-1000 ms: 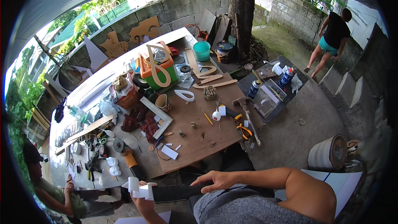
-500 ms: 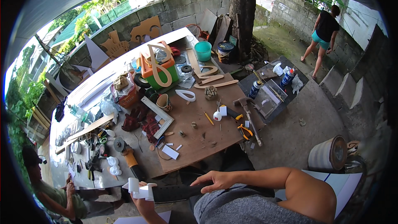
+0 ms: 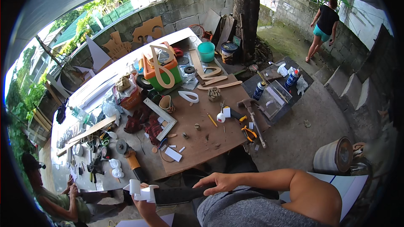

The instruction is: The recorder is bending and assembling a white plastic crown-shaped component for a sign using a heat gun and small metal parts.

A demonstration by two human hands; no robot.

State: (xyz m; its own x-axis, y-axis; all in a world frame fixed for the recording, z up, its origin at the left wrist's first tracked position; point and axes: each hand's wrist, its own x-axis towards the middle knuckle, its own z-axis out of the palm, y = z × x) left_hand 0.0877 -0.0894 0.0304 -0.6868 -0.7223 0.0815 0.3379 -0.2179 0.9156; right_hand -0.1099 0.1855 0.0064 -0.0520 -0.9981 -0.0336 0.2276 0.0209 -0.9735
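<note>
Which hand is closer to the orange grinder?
Left. The left hand is just below the orange grinder in the picture; the right hand is farther off, down and right.

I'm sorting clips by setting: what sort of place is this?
Probably a makeshift outdoor workshop: an angle grinder lies on a cluttered worktable, a hammer lies near its right edge, and a tree trunk stands by a block wall.

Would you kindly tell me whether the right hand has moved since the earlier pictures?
No, the right hand shows no clear shift either way against the brown board.
</note>
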